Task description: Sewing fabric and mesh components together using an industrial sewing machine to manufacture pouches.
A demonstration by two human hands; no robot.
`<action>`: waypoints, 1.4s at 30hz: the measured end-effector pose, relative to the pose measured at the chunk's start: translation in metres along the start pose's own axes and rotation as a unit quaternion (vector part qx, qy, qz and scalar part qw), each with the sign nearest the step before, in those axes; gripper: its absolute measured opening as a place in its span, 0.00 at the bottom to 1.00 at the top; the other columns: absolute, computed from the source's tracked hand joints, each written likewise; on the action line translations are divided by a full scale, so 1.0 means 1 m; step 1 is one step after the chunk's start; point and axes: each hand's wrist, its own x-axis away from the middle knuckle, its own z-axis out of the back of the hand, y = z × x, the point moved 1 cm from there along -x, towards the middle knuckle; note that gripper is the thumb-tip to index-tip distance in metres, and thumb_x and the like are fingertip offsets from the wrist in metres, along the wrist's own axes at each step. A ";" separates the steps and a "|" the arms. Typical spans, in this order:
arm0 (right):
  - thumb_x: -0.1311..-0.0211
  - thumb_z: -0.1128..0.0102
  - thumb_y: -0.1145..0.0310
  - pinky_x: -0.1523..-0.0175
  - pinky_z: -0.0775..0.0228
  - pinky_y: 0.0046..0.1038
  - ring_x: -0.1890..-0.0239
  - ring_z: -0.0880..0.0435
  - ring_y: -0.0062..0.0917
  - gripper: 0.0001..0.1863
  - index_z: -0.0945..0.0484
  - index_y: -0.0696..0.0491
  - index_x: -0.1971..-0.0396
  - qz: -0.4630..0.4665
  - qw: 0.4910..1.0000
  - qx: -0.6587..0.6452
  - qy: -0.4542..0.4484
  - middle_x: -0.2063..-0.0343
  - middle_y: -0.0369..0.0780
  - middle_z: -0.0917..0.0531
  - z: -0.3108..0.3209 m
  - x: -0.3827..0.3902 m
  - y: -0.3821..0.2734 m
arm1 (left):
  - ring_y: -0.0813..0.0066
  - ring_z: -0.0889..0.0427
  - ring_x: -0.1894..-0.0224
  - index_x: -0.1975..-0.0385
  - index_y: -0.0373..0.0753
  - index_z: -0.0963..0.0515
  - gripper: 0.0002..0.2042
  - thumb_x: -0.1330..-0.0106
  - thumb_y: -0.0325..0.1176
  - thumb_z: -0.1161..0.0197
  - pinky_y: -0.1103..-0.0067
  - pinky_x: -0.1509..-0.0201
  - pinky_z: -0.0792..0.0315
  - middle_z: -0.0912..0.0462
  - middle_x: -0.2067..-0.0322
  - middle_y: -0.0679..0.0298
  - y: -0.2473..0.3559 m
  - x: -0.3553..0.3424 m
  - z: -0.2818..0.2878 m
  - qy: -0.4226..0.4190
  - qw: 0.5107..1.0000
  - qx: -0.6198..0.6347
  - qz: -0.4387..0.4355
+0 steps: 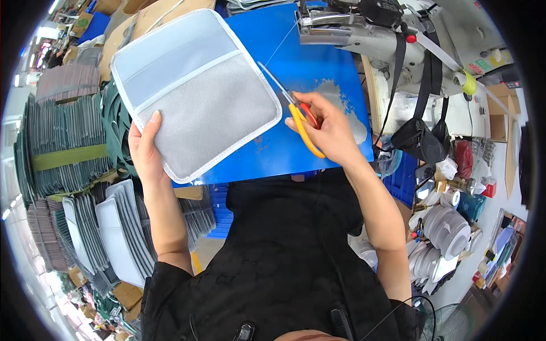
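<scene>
My left hand [145, 145] grips a light grey fabric panel [207, 113] by its lower-left side, thumb on the front; the panel has pale edging and a mesh lower section. In my right hand [330, 131] are scissors [304, 131] with yellow and red handles, their blades angled up-left beside the panel's right edge. A fine thread [281, 42] stretches from the sewing machine [335, 34] down toward the blade tips; whether it touches them I cannot tell. Beneath lies a blue work surface [301, 159], worn on the right.
Tall bundles of green and grey pieces [62, 142] and pale panels [116, 230] are stacked at left, near green straps [114, 131]. A black pouch [418, 139] hangs on straps from the machine. Spools [441, 227] and assorted supplies crowd the right side. Brown cardboard [125, 295] sits lower left.
</scene>
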 end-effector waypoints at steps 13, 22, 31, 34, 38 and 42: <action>0.48 0.36 0.83 0.37 0.27 0.42 0.40 0.22 0.49 0.37 0.30 0.57 0.34 -0.011 0.876 0.479 0.062 0.36 0.53 0.28 0.067 0.039 0.067 | 0.47 0.26 0.39 0.56 0.40 0.20 0.28 0.46 0.56 0.23 0.52 0.38 0.31 0.23 0.46 0.53 -0.143 0.062 -0.037 -0.406 0.751 -0.487 -0.187; 0.46 0.36 0.73 0.40 0.29 0.42 0.43 0.21 0.43 0.27 0.21 0.52 0.42 0.128 0.884 0.449 -0.019 0.45 0.46 0.19 -0.025 -0.021 0.058 | 0.46 0.45 0.22 0.55 0.42 0.23 0.28 0.46 0.56 0.23 0.39 0.25 0.48 0.39 0.25 0.49 -0.173 0.061 -0.065 -0.271 0.749 -0.584 -0.159; 0.35 0.33 0.54 0.53 0.24 0.42 0.60 0.14 0.43 0.15 0.13 0.51 0.64 0.092 0.883 0.456 0.061 0.65 0.44 0.12 -0.050 -0.065 0.100 | 0.52 0.39 0.23 0.35 0.45 0.25 0.36 0.43 0.49 0.23 0.49 0.23 0.44 0.37 0.25 0.55 -0.149 0.083 -0.022 -0.230 0.783 -0.557 -0.153; 0.34 0.33 0.55 0.55 0.24 0.42 0.59 0.13 0.43 0.15 0.13 0.52 0.64 0.090 0.886 0.447 0.077 0.65 0.44 0.12 -0.038 -0.053 0.092 | 0.47 0.34 0.26 0.38 0.44 0.23 0.28 0.39 0.39 0.26 0.55 0.26 0.37 0.33 0.28 0.51 -0.084 0.097 0.027 -0.149 0.737 -0.628 -0.202; 0.31 0.36 0.55 0.56 0.26 0.42 0.62 0.15 0.42 0.14 0.15 0.52 0.65 0.126 0.881 0.451 0.069 0.65 0.43 0.13 -0.038 -0.052 0.091 | 0.43 0.30 0.31 0.42 0.37 0.22 0.25 0.40 0.33 0.28 0.54 0.29 0.35 0.33 0.30 0.43 0.006 0.138 0.133 0.180 0.588 -0.776 -0.137; 0.30 0.36 0.55 0.56 0.27 0.41 0.61 0.15 0.42 0.15 0.15 0.52 0.63 0.105 0.882 0.455 0.068 0.65 0.42 0.13 -0.045 -0.053 0.087 | 0.44 0.22 0.38 0.39 0.36 0.21 0.24 0.36 0.32 0.30 0.64 0.33 0.28 0.22 0.39 0.41 0.049 0.203 0.230 0.257 0.550 -0.793 0.043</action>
